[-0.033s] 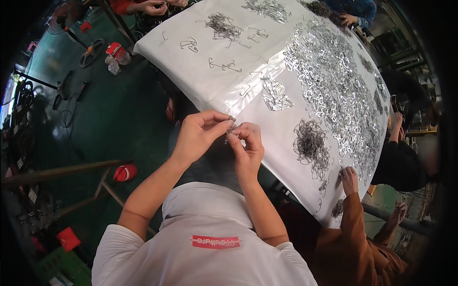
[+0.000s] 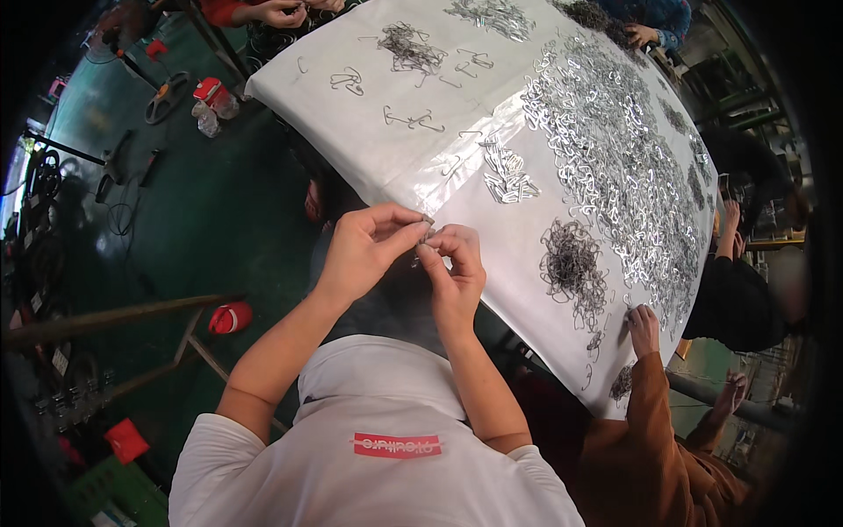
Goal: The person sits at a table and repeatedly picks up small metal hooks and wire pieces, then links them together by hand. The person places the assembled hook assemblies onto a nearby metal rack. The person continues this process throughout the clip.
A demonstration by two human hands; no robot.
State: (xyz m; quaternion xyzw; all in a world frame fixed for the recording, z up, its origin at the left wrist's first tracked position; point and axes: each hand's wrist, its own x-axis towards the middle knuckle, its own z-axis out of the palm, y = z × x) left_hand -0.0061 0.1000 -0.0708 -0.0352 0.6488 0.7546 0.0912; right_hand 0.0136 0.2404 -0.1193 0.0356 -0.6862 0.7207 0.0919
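Over the near corner of a white-covered table (image 2: 518, 255), my left hand (image 2: 369, 246) and my right hand (image 2: 456, 272) meet fingertip to fingertip. Both are closed in a pinch on a small greyish metal piece (image 2: 425, 235), mostly covered by the fingers, so its exact shape is hidden. Beyond them lies a small pile of shiny silver metal clips (image 2: 507, 176). A tangled heap of dark wire hooks (image 2: 571, 263) sits to the right of my right hand. A few loose hooks (image 2: 413, 119) are scattered on the table's far left part.
A broad spread of shiny metal pieces (image 2: 615, 167) covers the table's right part. More dark hooks (image 2: 411, 48) lie at the far side. A co-worker's hand (image 2: 644, 332) in a brown sleeve touches the table at right; other people work around it. A wooden bar (image 2: 132, 318) stands at left.
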